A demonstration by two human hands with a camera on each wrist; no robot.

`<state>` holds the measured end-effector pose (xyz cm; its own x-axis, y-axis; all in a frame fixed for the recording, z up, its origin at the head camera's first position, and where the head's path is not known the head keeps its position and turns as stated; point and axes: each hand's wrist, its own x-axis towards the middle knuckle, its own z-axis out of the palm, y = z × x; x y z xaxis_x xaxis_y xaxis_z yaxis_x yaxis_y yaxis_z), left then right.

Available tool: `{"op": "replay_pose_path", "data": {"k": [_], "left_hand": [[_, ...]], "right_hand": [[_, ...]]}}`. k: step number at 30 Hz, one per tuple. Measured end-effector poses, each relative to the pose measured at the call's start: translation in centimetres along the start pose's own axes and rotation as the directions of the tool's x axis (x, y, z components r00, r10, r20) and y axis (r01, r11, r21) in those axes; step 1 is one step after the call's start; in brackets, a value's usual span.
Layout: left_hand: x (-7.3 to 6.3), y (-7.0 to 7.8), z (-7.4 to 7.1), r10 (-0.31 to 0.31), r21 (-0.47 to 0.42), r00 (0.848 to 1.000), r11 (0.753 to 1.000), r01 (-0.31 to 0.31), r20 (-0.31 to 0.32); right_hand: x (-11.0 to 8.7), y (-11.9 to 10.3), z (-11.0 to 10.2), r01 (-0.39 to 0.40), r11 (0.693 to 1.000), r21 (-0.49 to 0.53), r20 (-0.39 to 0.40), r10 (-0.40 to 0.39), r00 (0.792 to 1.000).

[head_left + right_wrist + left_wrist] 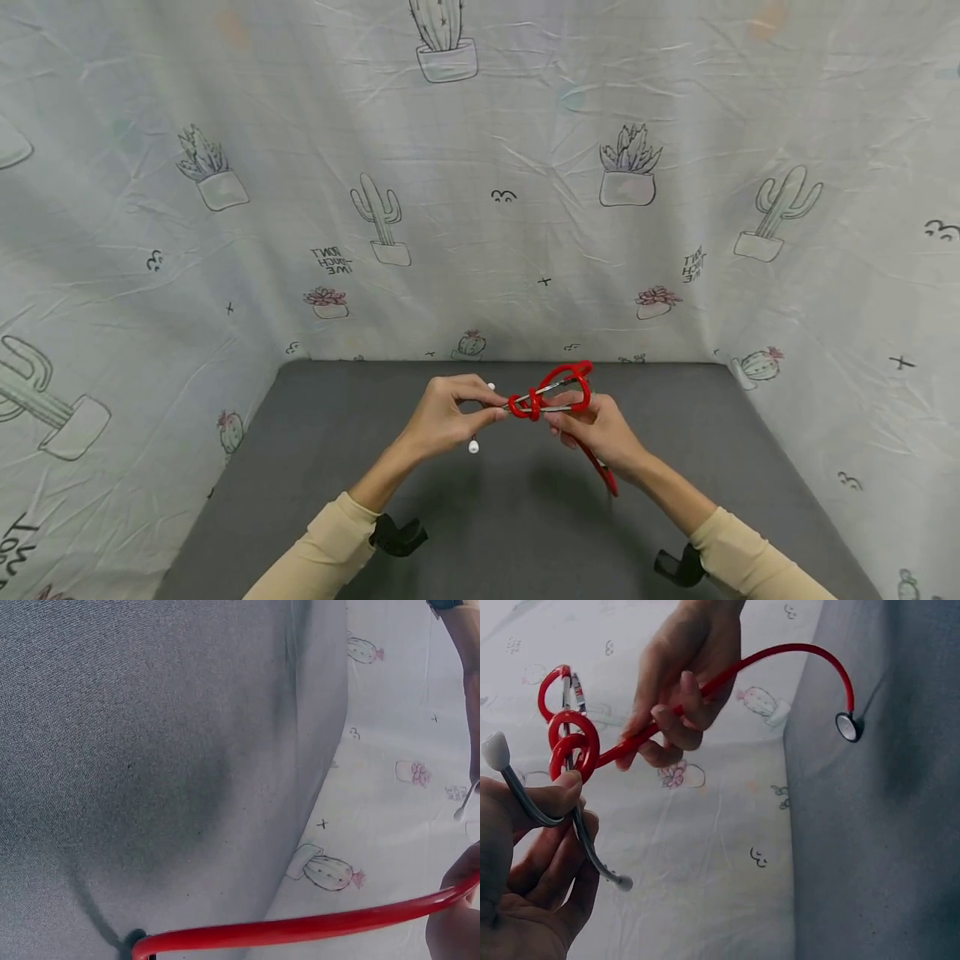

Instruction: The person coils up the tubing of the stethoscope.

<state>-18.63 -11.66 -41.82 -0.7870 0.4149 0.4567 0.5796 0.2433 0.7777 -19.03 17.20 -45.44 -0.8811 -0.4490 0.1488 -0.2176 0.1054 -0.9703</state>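
Note:
Both hands hold a stethoscope [534, 408] up above the grey table. Its red tubing [585, 731] is looped in a knot around the metal ear tubes. My left hand [450, 417] pinches the ear tubes [585, 838] between thumb and fingers, just beside the knot. White ear tips [473, 447] stick out on either side of that grip. Past the knot, my right hand [603, 429] grips the red tubing. From it the free tubing curves away and ends in a round chest piece [847, 726], which hangs toward the table in the left wrist view.
The grey table [337, 467] spreads beneath both hands. A pale curtain [480, 250] printed with cacti surrounds it at the back and sides. Black wrist mounts [397, 536] sit at both cuffs.

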Motion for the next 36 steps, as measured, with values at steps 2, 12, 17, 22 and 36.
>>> {"op": "replay_pose_path", "data": {"k": [2, 12, 17, 22, 36], "left_hand": [[0.0, -0.1, 0.0, -0.001, 0.007, 1.0, 1.0, 0.001, -0.011], [0.1, -0.4, -0.3, -0.021, 0.009, 0.999, 1.0, 0.022, -0.05], [0.2, -0.6, -0.6, -0.016, 0.028, 0.997, 0.999, 0.018, -0.071], [0.4, -0.5, -0.9, -0.018, 0.066, 0.994, 0.998, 0.025, -0.105], [1.0, -0.6, -1.3, -0.053, 0.111, 0.989, 0.991, 0.069, -0.139]], "right_hand": [[-0.1, 0.0, 0.2, 0.026, 1.0, -0.007, -0.012, -0.026, 1.0], [-0.8, 0.3, 0.8, 0.106, 0.99, -0.092, -0.056, -0.112, 0.992], [-1.2, 0.2, 1.1, 0.179, 0.971, -0.159, -0.064, -0.191, 0.979], [-1.4, 0.1, 1.4, 0.246, 0.942, -0.227, -0.07, -0.268, 0.961], [-1.4, -1.5, 1.2, 0.404, 0.757, -0.514, 0.01, -0.466, 0.885]]}}
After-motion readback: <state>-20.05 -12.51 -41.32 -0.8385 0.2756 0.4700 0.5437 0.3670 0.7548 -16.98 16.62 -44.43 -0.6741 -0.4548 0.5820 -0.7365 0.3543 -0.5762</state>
